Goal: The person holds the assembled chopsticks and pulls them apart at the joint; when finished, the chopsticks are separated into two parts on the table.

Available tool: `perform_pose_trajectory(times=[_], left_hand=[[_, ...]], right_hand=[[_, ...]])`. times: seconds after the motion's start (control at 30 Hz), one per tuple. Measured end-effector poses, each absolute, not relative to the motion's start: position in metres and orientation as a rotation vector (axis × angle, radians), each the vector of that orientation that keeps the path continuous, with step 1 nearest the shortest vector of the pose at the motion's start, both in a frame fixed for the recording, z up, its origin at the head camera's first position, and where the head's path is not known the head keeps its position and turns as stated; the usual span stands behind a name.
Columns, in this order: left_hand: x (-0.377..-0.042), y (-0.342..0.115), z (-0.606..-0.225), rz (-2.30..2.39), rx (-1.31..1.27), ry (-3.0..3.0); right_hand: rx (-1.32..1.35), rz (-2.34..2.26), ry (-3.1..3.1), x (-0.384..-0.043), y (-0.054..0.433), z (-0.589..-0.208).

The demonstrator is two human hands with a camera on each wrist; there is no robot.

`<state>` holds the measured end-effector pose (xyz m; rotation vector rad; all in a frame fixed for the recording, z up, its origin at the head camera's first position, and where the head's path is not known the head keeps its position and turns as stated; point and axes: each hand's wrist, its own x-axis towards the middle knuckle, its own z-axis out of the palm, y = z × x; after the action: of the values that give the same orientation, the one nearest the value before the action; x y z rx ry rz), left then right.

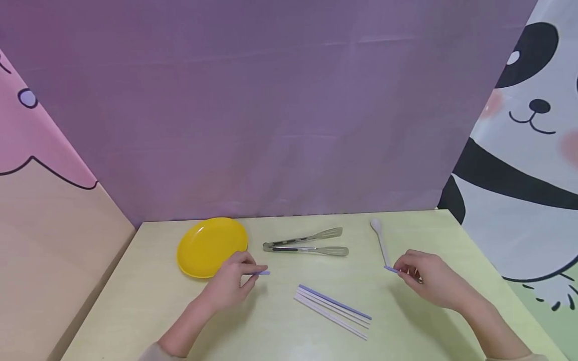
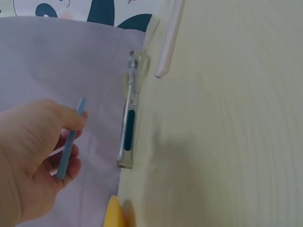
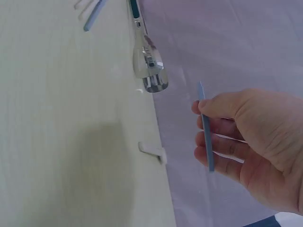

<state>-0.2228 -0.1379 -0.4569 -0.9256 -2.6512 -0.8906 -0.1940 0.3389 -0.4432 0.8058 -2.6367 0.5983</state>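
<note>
My left hand (image 1: 226, 283) pinches a short purple-blue stick (image 2: 68, 146) between thumb and fingers, above the table just right of the yellow plate (image 1: 205, 248). On the right side, my right hand (image 1: 431, 278) holds another short purple-blue stick (image 3: 207, 142), thinner at one end, near the foot of a pale spoon (image 1: 382, 245). Between the hands, one purple chopstick (image 1: 335, 302) and several pale pink chopsticks (image 1: 331, 319) lie side by side, slanting down to the right. The palm hides part of each stick in the head view.
Behind the chopsticks, metal tongs (image 1: 300, 249) lie spread on the pale table (image 1: 135, 301). A purple cloth (image 1: 289, 110) hangs along the table's back edge. Printed panels stand left and right, one with a panda (image 1: 533, 130).
</note>
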Motion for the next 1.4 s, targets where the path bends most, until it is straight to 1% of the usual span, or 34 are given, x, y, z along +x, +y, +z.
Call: perform_pose_trajectory(times=[0.27, 0.63, 0.93, 1.13, 1.4], left_hand=[[-0.23, -0.142, -0.473, -0.833, -0.966, -2.675], [-0.234, -0.151, -0.489, -0.991, -0.924, -2.897], [-0.234, -0.159, -0.493, -0.992, -1.018, -2.919], [-0.236, -0.162, -0.498, -0.98, -1.112, -2.845], [-0.236, -0.152, -0.492, -0.948, -1.027, -2.947]], right_hand=[[0.834, 0.611, -2.741, -0.196, 0.344, -0.461], [0.942, 0.48, -2.793, -0.193, 0.348, -0.48], [0.859, 0.564, -2.944, -0.189, 0.346, -0.48], [0.851, 0.587, -2.982, -0.187, 0.345, -0.483], [0.877, 0.573, -2.934, -0.187, 0.335, -0.475]])
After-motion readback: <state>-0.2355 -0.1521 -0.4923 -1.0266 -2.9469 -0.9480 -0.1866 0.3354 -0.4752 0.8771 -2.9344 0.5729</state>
